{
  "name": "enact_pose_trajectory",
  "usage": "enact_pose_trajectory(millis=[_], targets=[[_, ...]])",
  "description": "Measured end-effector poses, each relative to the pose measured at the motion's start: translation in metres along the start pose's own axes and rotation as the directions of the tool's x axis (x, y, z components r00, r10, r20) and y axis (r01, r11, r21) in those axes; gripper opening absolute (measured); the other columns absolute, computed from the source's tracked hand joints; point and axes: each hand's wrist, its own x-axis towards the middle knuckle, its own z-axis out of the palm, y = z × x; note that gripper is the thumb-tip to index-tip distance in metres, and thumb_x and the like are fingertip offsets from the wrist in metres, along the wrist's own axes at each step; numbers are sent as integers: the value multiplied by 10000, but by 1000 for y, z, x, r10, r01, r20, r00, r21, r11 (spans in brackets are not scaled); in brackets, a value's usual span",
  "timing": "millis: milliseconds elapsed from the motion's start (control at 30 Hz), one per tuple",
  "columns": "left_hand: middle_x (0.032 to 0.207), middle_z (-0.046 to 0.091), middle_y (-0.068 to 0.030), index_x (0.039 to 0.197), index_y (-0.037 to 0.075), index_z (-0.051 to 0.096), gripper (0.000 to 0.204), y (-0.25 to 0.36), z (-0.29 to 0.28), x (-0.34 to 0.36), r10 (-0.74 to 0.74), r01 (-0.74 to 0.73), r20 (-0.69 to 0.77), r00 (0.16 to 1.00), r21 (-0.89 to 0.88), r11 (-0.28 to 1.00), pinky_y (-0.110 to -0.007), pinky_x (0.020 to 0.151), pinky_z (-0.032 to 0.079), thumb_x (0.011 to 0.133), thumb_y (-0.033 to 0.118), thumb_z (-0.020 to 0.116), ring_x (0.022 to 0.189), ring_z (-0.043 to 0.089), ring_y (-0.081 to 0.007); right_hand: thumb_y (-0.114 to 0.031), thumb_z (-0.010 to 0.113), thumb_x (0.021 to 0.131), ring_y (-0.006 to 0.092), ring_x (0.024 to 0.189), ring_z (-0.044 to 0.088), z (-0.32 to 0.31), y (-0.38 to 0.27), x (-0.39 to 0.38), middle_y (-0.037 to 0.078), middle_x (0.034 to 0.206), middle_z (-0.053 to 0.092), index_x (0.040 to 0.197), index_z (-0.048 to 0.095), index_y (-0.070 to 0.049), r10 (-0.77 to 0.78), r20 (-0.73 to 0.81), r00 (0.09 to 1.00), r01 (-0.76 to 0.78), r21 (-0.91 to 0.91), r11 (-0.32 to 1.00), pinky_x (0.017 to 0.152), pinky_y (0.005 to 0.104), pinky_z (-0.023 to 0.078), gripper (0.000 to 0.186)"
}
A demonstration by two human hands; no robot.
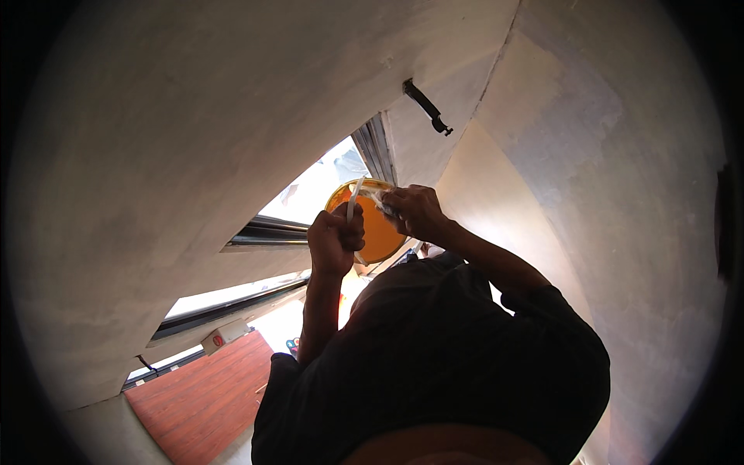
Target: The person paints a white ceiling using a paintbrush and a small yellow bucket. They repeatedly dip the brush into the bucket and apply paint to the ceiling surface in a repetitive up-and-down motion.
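Observation:
A round orange bucket point(381, 235) hangs in the middle of the view. My left hand point(336, 239) is closed in a fist round its pale handle point(354, 198), at the bucket's left side. At the right of the rim, my right hand point(418, 211) has its fingers closed on a crumpled whitish thing point(378, 199), perhaps a rag; its kind is not clear. The bucket's inside shows plain orange, and I cannot tell whether anything lies in it. Both hands are dark against the bright light.
Pale plastered surfaces rise on both sides. A short black fitting point(427, 107) sticks out above the bucket. Behind the left hand is a dark-framed window point(271, 232). At the lower left lie a reddish wood-grain surface point(205, 395) and a small box point(225, 336).

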Motion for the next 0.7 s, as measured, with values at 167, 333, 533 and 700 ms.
enact_pose_trajectory(millis=[167,333,533,700], targets=[[604,345,34,927,19,521,297,-1,-1,5,100,-99,73,992,-5,995,-203,421,219,759,206,362,468,243,-57,-128,712,707,222,590,655,-9,-15,4,108,749,680,911,673,-43,177,-32,984,-161,275,948,571,319,519,225],[606,363,28,912,24,524,282,-4,7,6,191,-184,-49,980,118,976,-199,422,219,762,201,363,468,248,-54,-209,722,692,269,643,658,-1,-24,3,120,730,672,782,689,-49,304,197,932,-362,489,794,614,345,520,186],[607,363,30,911,29,521,276,-1,13,3,181,-172,-86,980,106,979,-198,419,219,763,197,360,463,252,-52,-215,725,697,265,638,657,6,-20,3,116,716,667,812,689,-54,336,84,938,-335,466,819,612,348,519,202],[648,411,-21,886,-12,558,240,0,-8,7,102,-82,125,987,-160,984,-220,443,259,816,169,418,489,343,-102,-184,715,706,267,624,649,2,-9,13,107,734,662,866,666,-69,132,-186,974,-82,252,964,570,363,510,203]])
